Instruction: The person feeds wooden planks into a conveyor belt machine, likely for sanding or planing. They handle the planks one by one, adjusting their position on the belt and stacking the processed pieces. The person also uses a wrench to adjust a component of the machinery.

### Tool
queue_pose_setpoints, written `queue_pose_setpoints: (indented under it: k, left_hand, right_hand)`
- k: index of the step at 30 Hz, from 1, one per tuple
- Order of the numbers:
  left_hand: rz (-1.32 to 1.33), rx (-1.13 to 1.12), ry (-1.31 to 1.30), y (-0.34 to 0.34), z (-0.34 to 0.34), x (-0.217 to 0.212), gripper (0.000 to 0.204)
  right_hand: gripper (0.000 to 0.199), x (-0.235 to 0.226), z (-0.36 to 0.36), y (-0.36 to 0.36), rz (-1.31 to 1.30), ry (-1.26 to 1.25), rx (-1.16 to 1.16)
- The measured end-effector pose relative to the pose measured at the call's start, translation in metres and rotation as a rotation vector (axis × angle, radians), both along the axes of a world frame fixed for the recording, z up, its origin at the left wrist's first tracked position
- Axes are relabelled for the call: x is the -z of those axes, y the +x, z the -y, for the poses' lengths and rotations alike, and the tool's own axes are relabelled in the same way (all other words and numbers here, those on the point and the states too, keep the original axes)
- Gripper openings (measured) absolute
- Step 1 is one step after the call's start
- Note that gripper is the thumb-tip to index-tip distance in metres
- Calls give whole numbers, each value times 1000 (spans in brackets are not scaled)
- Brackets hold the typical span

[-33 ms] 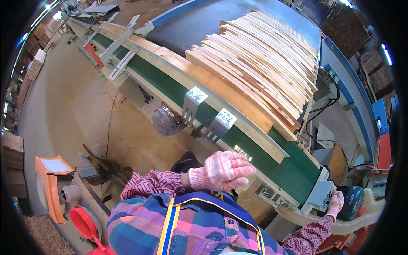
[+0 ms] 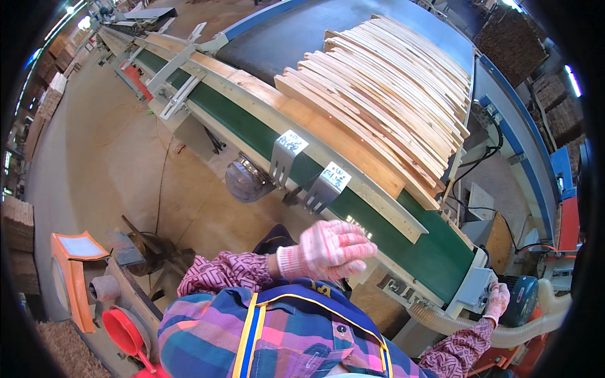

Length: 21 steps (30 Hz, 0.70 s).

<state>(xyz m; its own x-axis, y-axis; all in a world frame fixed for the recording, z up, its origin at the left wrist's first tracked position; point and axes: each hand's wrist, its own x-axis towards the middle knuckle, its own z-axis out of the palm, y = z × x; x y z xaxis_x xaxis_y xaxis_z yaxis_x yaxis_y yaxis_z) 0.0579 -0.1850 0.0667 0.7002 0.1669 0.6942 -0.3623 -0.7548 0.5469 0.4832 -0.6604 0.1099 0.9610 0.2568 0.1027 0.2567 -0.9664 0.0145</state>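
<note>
Pale wooden boards [image 2: 384, 94] lie side by side in a broad row beyond the rail [image 2: 391, 206], a smoother strip [image 2: 343, 140] running between. Your left hand [image 2: 328, 249] hovers near the green belt [image 2: 435, 252], half open, fingers loosely bent, holding nothing. Your right hand [image 2: 497, 299] touches the control box [image 2: 477, 288] at the belt's near end; whether it grips a knob, I can't tell. The row looks largely laid out, though its ends sit unevenly; how many boards remain to come doesn't show.
</note>
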Motion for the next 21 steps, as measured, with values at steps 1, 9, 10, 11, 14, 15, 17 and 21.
queue_pose_setpoints:
  k: [1, 9, 10, 11, 14, 15, 17, 21]
  left_hand:
    - [60, -27, 14, -2, -15, -11, 27]
    - [76, -486, 52, -17, -189, -42, 32]
    - [41, -570, 195, -11, -217, -32, 38]
    - [-58, -646, 327, 0, -236, -22, 43]
    - [-482, -711, 621, 23, -286, 3, 74]
    - [-520, -690, 648, 32, -297, 7, 78]
    - [-534, -633, 702, 45, -321, 17, 85]
    - [-512, -412, 680, 76, -348, 25, 89]
  right_hand:
    - [30, -5, -8, -1, 8, -58, 13]
    - [90, 16, -262, -110, -93, 222, -392]
    - [96, 18, -292, -118, -152, 153, -387]
    - [102, 26, -307, -118, -183, 77, -375]
    - [116, 40, -360, -125, -292, -80, -188]
    - [122, 50, -368, -125, -225, -101, -154]
    - [121, 56, -381, -128, -210, -113, -81]
    - [124, 71, -389, -124, -146, -188, -6]
